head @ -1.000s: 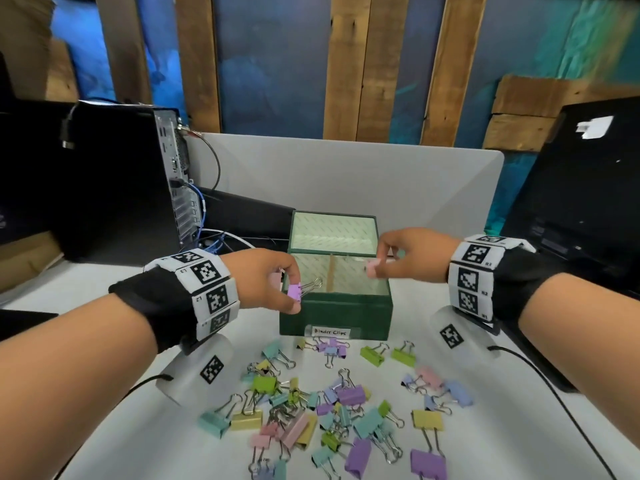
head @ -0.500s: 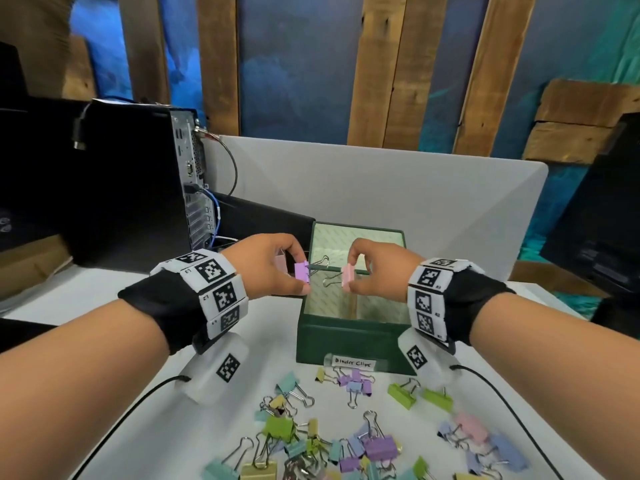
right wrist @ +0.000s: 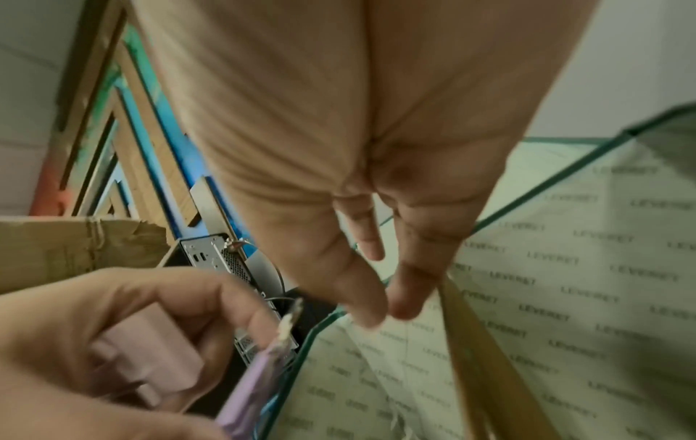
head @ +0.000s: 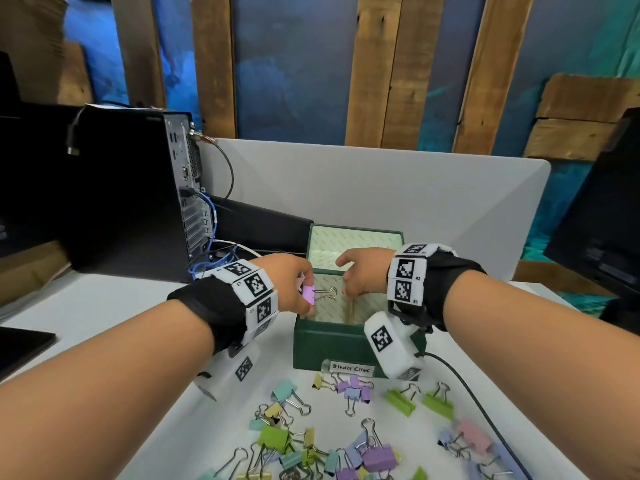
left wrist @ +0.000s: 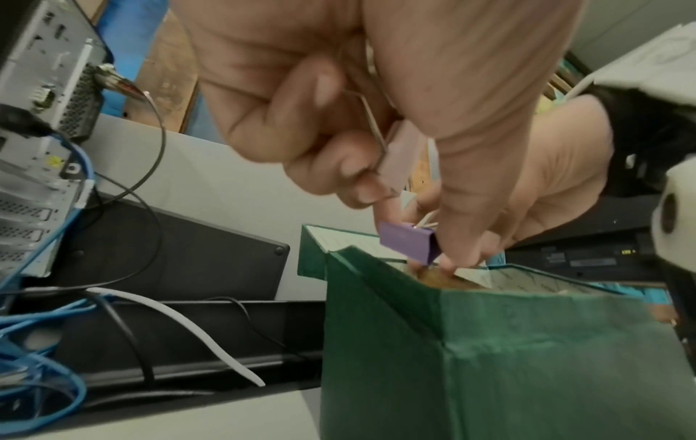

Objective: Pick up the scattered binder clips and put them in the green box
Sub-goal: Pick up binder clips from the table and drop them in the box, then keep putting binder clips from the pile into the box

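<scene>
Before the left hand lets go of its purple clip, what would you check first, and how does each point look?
1. Box lid open: ok.
2. Purple clip over the opening: not ok, it sits at the left rim.
3. Left hand pinching the purple clip: ok.
4. Pink clip tucked in that same hand: ok, drop it too.
5. Right hand empty, fingers relaxed: ok.
6. Right hand clear of the drop: cannot tell.
</scene>
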